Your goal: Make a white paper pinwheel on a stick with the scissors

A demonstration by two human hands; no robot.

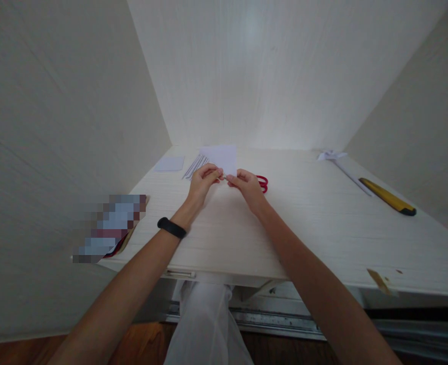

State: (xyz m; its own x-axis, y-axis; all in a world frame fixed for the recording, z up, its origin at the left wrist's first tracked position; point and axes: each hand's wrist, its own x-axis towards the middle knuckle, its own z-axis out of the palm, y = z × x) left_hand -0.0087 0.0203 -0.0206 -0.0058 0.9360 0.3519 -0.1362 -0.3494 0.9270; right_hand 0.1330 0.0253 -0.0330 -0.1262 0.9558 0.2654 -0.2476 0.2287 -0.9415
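Over the middle of the white table, my left hand (205, 180) and my right hand (248, 186) face each other with the fingertips closed. Both pinch a small, thin, pale piece (225, 177) in the narrow gap between them; it is too small to name. Just behind the fingers lies a white sheet of paper (224, 153). Several thin paper strips (196, 166) rest at its left, close to my left hand. Scissors with red handles (264, 183) lie beside my right hand, which hides their blades.
A small stack of paper (169, 163) is at the back left. A pixelated flat object (113, 228) sits at the left front edge. Toward the right are a rolled paper stick with a folded top (349, 175) and a yellow-black cutter (387, 195). Walls enclose the table (315, 228).
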